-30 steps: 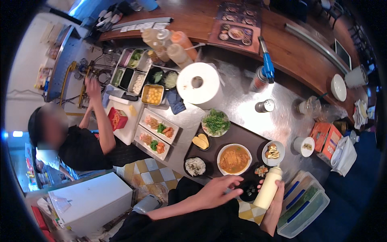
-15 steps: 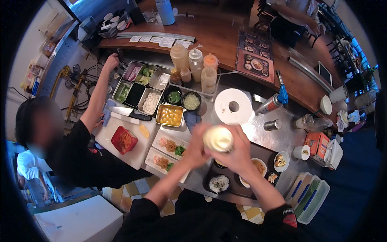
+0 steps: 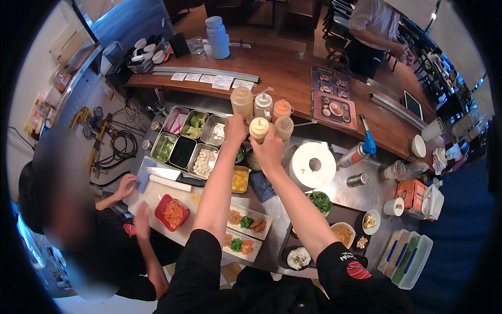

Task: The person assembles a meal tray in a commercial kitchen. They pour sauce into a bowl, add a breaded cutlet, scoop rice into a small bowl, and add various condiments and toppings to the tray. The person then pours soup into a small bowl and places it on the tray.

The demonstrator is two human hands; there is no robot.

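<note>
My right hand (image 3: 268,149) is closed round a squeeze bottle (image 3: 259,131) of pale cream sauce, which is upright among the other sauce bottles. Just left of it, my left hand (image 3: 236,131) is curled in front of a tall squeeze bottle (image 3: 242,99) of beige sauce; what its fingers hold is hidden. Close by stand a clear-capped bottle (image 3: 263,104), an orange-topped bottle (image 3: 282,110) and a brownish bottle (image 3: 284,127). My forearms cover part of the egg yolk pan (image 3: 240,179) and the small bowls behind it.
At left, a co-worker's hands are over a cutting board (image 3: 149,191) with a knife (image 3: 162,172) and red container (image 3: 171,212). Metal topping pans (image 3: 183,152), two white plates (image 3: 256,222), a paper roll (image 3: 312,165), a torch (image 3: 358,152) and a dark tray (image 3: 287,246) surround me.
Both my hands have moved forward from above the tray, bringing the cream sauce bottle to the bottle group. My left hand has left that bottle. The co-worker's reaching arm has drawn back to the board.
</note>
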